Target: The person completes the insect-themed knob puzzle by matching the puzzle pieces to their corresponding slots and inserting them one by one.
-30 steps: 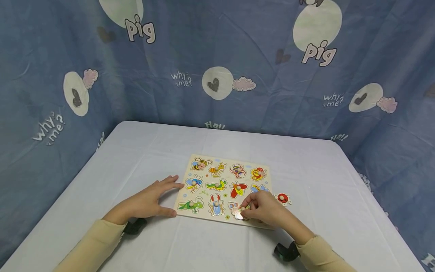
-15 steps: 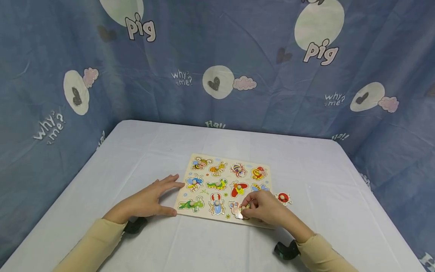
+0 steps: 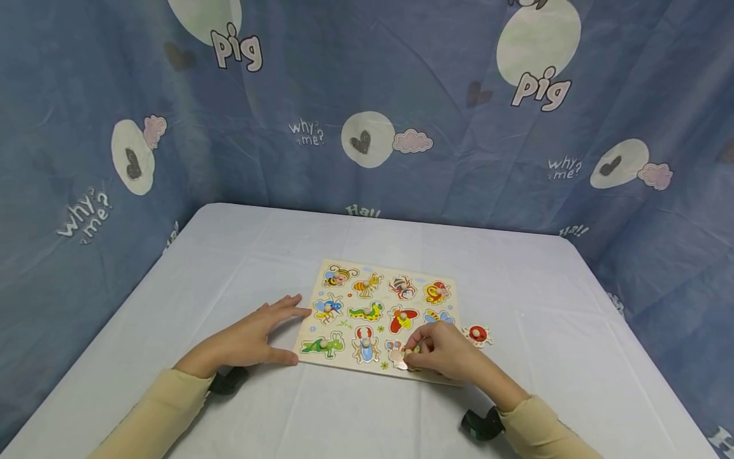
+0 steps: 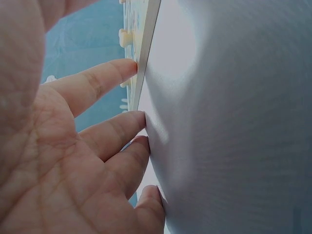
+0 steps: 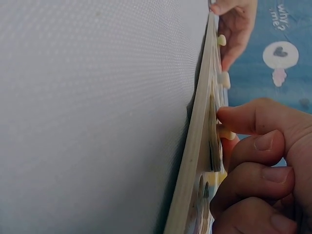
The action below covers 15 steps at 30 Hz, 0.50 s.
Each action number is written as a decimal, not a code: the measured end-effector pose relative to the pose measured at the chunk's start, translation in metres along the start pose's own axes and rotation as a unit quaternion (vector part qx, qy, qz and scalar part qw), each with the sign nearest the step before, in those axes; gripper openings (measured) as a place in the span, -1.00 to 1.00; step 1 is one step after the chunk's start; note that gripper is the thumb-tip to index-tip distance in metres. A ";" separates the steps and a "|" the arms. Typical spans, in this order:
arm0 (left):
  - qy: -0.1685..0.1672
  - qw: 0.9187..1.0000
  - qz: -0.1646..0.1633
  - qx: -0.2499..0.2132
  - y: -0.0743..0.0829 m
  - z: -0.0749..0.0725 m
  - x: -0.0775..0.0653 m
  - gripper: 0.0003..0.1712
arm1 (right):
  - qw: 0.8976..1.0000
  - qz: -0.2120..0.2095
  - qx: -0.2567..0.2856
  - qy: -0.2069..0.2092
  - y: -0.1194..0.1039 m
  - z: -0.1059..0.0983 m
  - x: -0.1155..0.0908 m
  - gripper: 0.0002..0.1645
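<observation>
A wooden peg puzzle board (image 3: 346,325) with insect pieces, each with a small knob, lies on the table. My left hand (image 3: 243,341) has its fingers spread, with thumb and index fingertip touching the board's left edge. In the left wrist view the other fingertips meet the white cloth. My right hand (image 3: 444,350) pinches the knob of a pinkish puzzle piece (image 3: 397,357) in the front row. The right wrist view shows this puzzle piece (image 5: 215,141) edge-on, standing proud of the board's face. The hand hides much of it, so its figure is unclear.
A red ladybug piece (image 3: 478,335) lies just off the board's right edge. White cloth (image 3: 246,245) covers the table. A blue printed curtain (image 3: 459,178) closes the back and sides. Black wrist devices (image 3: 482,424) sit below both forearms.
My right fingertips and the pinched puzzle piece have shifted very slightly to the left. The left hand and the board stay in place.
</observation>
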<state>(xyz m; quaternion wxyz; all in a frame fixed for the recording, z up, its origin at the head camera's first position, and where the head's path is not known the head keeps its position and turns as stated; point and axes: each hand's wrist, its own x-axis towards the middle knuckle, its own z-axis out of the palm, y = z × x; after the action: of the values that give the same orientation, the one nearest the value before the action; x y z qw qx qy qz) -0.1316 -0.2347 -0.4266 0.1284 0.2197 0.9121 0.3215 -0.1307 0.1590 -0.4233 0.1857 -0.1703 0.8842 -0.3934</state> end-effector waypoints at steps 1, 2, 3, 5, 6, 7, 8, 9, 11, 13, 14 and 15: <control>0.000 1.000 -0.002 -0.001 0.000 0.000 0.000 0.02 | 1.000 0.001 -0.001 0.000 0.000 0.000 0.000 -0.86; 0.000 1.000 -0.002 -0.001 -0.001 0.000 0.000 0.02 | 1.000 0.002 -0.002 0.001 0.000 0.001 0.000 -0.86; 0.000 1.000 0.000 0.001 -0.001 0.000 0.000 0.02 | 1.000 0.003 -0.003 0.002 0.000 0.001 0.000 -0.87; 0.000 1.000 0.002 0.003 -0.001 0.001 0.001 0.02 | 1.000 0.004 -0.006 0.003 -0.001 0.002 0.000 -0.88; 0.001 1.000 0.002 0.003 0.000 0.001 0.001 0.02 | 1.000 0.004 -0.008 0.004 -0.001 0.002 0.000 -0.88; 0.001 1.000 0.003 0.004 0.000 0.000 0.001 0.02 | 1.000 0.004 -0.011 0.005 -0.001 0.002 0.000 -0.88; 0.001 1.000 0.005 0.005 0.000 0.000 0.001 0.01 | 1.000 0.004 -0.011 0.005 -0.001 0.002 0.000 -0.88; 0.001 1.000 0.007 0.006 0.001 0.000 0.001 0.01 | 1.000 0.004 -0.013 0.004 -0.002 0.001 0.000 -0.88; 0.001 1.000 0.008 0.005 0.001 0.000 0.001 0.01 | 1.000 0.005 -0.016 -0.001 -0.001 -0.001 -0.001 -0.87; 0.001 1.000 0.009 0.006 0.002 0.000 0.001 0.01 | 1.000 0.010 -0.015 -0.005 0.000 -0.005 -0.002 -0.86; 0.001 1.000 0.010 0.006 0.002 0.000 0.001 0.01 | 1.000 0.012 -0.012 -0.004 0.001 -0.008 -0.003 -0.85; 0.001 1.000 0.010 0.006 0.002 0.000 0.001 0.01 | 1.000 0.013 -0.013 0.001 0.002 -0.012 -0.004 -0.84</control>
<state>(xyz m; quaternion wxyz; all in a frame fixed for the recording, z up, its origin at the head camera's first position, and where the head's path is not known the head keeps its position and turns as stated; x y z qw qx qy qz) -0.1317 -0.2332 -0.4250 0.1229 0.2297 0.9119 0.3172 -0.1332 0.1698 -0.4163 0.1878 -0.1607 0.8914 -0.3800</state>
